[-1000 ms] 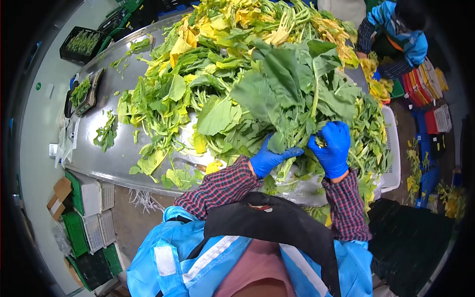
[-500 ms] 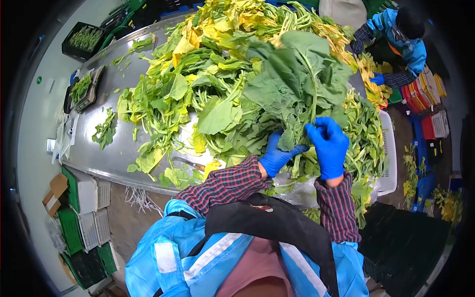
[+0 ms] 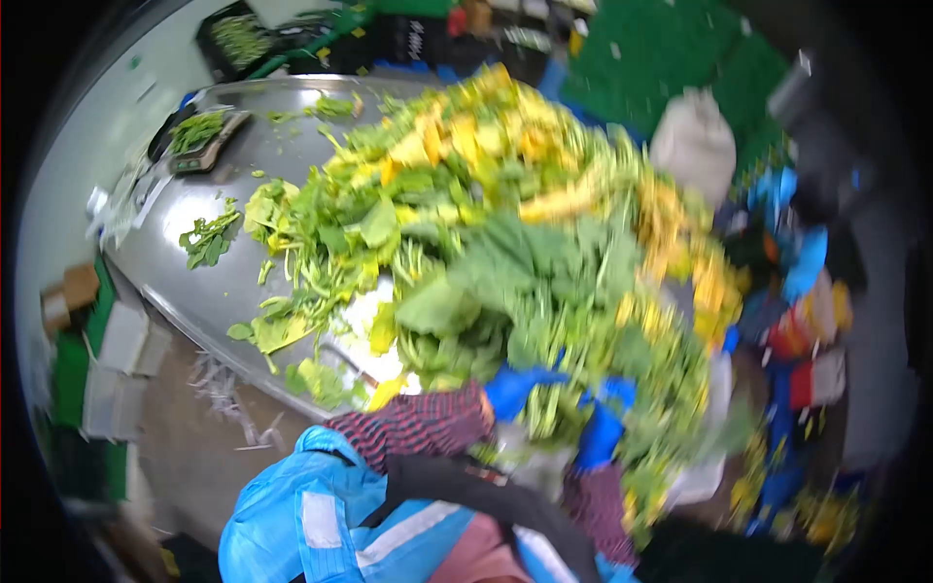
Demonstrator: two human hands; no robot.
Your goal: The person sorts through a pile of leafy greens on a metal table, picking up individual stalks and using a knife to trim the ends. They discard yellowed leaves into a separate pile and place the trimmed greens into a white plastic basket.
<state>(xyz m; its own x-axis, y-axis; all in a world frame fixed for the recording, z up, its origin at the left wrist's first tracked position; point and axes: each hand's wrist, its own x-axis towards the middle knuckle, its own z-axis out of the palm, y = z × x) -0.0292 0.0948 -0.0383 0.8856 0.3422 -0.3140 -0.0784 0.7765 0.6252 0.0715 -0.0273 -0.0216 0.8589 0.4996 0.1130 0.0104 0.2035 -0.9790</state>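
Observation:
Blur softens the whole view. My left hand, in a blue glove, is closed round the stems of a bunch of leafy greens at the front of the heap. The broad dark green leaves of this bunch spread away from me over the pile. Just right of those stems is my right hand, also gloved in blue, its fingers smeared by motion among the greens. Beyond both hands rises a large heap of green and yellow leaves.
The heap lies on a steel table. A knife rests left of my hands. Greens sit on a scale at the far left. A white sack stands behind; a co-worker is at the right, near a white crate.
My view has swung and tilted, shifting the scene. Both hands are lower in view, and the right hand has come down from beside the raised leaves. The big leaves now lie lower over the heap.

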